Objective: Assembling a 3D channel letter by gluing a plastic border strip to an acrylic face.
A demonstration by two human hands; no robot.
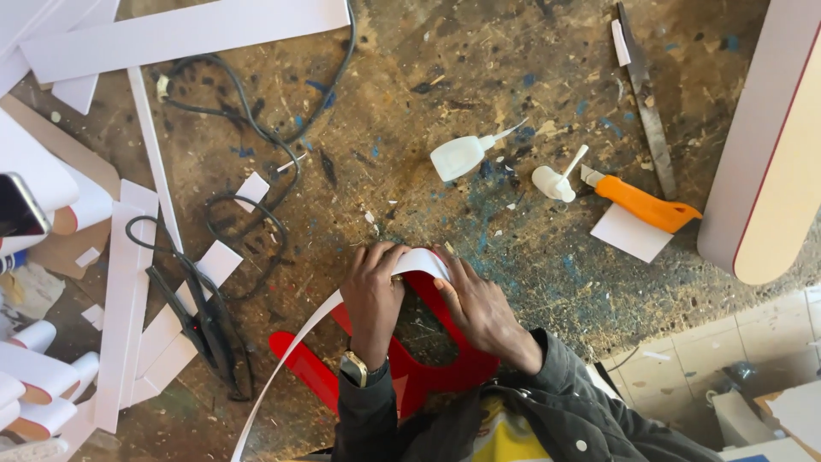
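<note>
At six o'clock on the workbench, left hand and right hand press a white strip around the red letter shape, fingers clamped on it. I'd say barely the top's wrapped. Two small glue bottles lie at one o'clock, contents hidden.

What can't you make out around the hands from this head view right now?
- Red shape: its top edge is hidden under both hands and the white strip.
- Left hand, right hand: fingertips curl over the strip, grip unclear.
- Strip's lower end: cut off by the bottom frame edge.
- Phone: cut by the left edge.
</note>
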